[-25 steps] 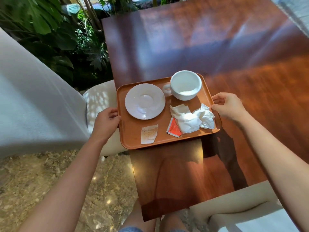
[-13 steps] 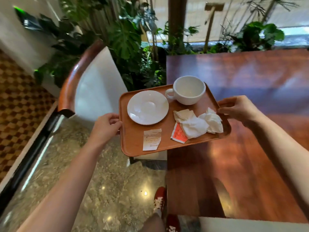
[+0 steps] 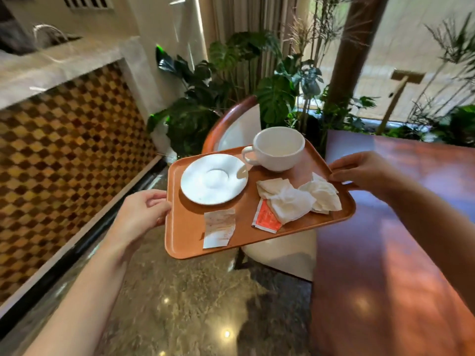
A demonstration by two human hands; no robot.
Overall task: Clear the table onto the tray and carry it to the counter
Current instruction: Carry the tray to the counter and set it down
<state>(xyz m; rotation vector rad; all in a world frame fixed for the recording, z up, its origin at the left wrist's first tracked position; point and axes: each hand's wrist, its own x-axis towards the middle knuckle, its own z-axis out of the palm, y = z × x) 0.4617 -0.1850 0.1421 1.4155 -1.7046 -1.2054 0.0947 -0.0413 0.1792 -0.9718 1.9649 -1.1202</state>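
Note:
An orange tray [image 3: 187,242] is held in the air, tilted slightly, over the floor and a chair. My left hand [image 3: 140,214] grips its left edge and my right hand [image 3: 365,173] grips its right edge. On the tray lie a white saucer [image 3: 214,178], an empty white cup [image 3: 277,147], crumpled white napkins [image 3: 300,199], a red packet [image 3: 266,217] and a pale torn packet [image 3: 218,228]. The dark wooden table [image 3: 385,253] stands to the right. A marble counter [image 3: 51,70] with a checkered front runs along the upper left.
A white chair with a wooden back rim [image 3: 231,124] stands right behind the tray. Leafy plants [image 3: 231,86] and a wooden post [image 3: 352,47] fill the background. Polished stone floor [image 3: 192,304] lies between me and the counter. A tap [image 3: 47,32] sits on the counter.
The tray has been lifted off the table and swung left with both hands on it. My view has turned left, bringing the counter into sight.

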